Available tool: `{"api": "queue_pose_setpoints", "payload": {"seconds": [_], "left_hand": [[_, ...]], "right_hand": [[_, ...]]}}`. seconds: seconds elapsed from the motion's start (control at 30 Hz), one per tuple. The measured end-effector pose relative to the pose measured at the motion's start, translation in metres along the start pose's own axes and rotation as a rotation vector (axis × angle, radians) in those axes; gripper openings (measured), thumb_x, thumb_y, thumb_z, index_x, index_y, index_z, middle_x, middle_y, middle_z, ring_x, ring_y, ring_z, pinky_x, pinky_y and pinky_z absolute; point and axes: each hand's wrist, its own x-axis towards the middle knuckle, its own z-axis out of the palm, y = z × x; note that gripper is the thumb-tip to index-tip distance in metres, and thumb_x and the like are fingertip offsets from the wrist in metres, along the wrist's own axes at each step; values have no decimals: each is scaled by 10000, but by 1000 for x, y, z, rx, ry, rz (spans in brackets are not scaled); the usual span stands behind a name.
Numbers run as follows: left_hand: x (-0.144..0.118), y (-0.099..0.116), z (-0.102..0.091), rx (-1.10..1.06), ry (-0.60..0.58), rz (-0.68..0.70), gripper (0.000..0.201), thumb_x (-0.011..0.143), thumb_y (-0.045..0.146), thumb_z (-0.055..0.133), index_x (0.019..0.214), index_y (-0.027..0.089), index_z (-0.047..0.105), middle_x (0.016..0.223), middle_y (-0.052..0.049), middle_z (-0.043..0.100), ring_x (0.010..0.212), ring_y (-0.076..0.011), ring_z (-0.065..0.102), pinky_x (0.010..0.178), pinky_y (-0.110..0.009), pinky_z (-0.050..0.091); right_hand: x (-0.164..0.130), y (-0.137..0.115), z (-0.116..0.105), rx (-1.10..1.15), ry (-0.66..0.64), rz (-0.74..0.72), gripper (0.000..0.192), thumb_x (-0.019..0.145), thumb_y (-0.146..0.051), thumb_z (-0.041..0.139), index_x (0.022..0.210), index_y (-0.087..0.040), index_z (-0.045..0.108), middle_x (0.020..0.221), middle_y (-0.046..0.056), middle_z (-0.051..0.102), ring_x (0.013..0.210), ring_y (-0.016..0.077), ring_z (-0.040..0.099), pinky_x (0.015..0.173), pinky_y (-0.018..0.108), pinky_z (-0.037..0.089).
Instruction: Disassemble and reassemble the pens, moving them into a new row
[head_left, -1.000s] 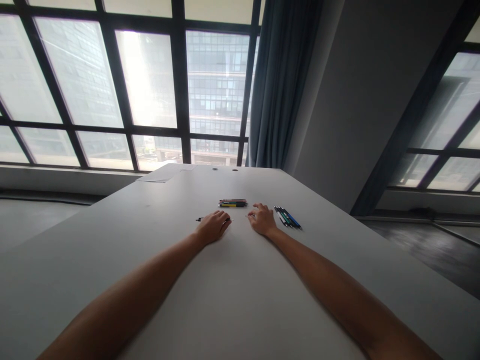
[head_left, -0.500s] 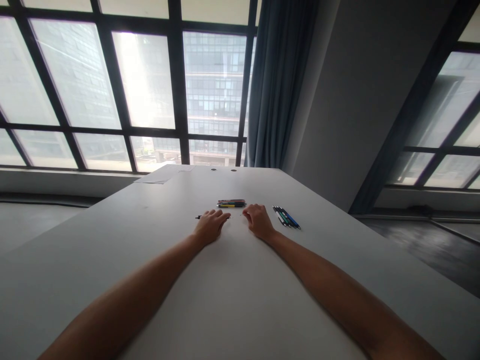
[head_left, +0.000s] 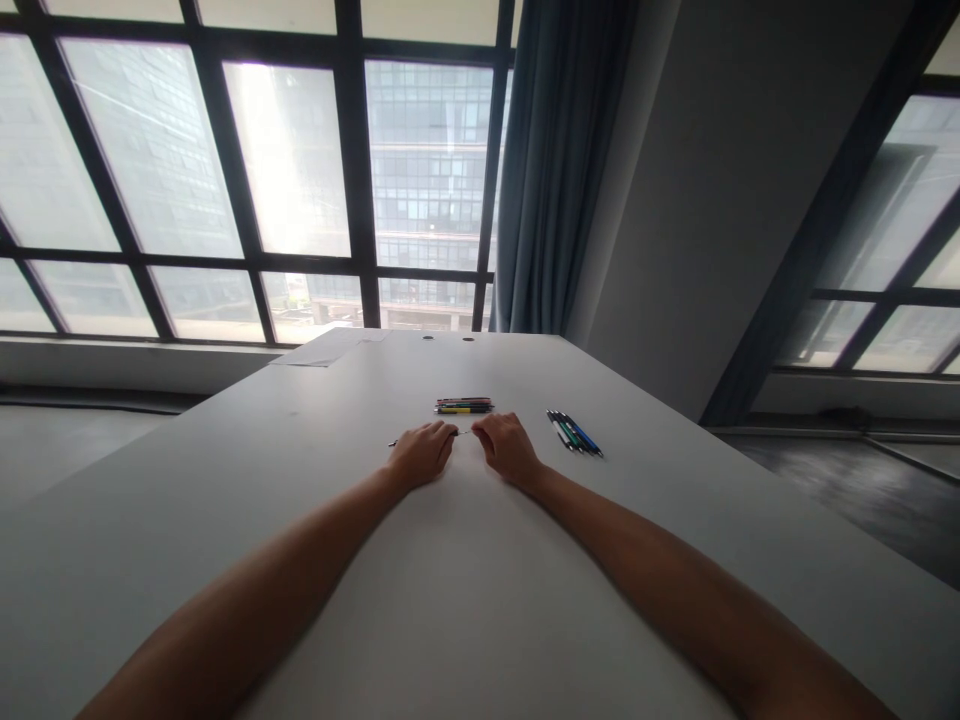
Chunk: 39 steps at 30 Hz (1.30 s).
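Note:
My left hand (head_left: 422, 452) is closed around a slim dark pen (head_left: 392, 443). The pen's rear end sticks out to the left of the fingers, and its narrow front end points right; the middle is hidden by the hand. Facing it, my right hand (head_left: 506, 446) pinches a thin, short stick (head_left: 466, 432) at the pen's front end. Whether the two touch is too small to tell. Both hands rest low over the white table (head_left: 480, 580).
Just beyond my hands lies a row of several pens (head_left: 463, 406), one of them yellow. Several more pens (head_left: 574, 433), with green and blue bodies, lie slanted to the right. White paper sheets (head_left: 315, 350) are at the far left edge, near two dark round spots.
My right hand has moved left and slightly down, bringing the thin stick to the pen's front end. The left hand keeps its hold, and the gap between the hands is smaller.

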Motion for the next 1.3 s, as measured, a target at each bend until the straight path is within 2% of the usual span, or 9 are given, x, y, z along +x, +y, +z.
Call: {"api": "queue_pose_setpoints", "payload": {"seconds": [0.63,0.97,1.13,1.3], "left_hand": [[-1,-1,0,-67,2,39,303,953,293,338,1149,228,560,998,-56,661,894,-187,634,722,-290,500],[-2,1,-2,-93,13,59,292,964,302,329,1120,221,563,984,-53,656,885,-177,633,728,-279,493],[-2,3,-4,-93,4,102,299,966,315,332,1117,213,568,967,-61,652,886,-178,629,733,-285,501],[-1,1,-2,-94,17,107,304,968,314,326,1128,214,564,986,-65,652,916,-180,625,774,-300,508]], "right_hand": [[-1,0,2,67,-52,-50,233,996,-268,384,935,-187,593,875,59,673,826,178,600,813,322,356],[0,-3,-2,152,-9,-100,200,986,-254,418,937,-190,601,882,45,694,819,171,624,813,321,373],[-1,-3,-1,169,-11,-81,191,977,-311,462,955,-190,608,891,49,707,791,167,630,830,318,380],[0,-2,0,157,-51,-44,267,934,-441,525,1027,-199,593,938,52,699,751,166,617,841,326,381]]}}
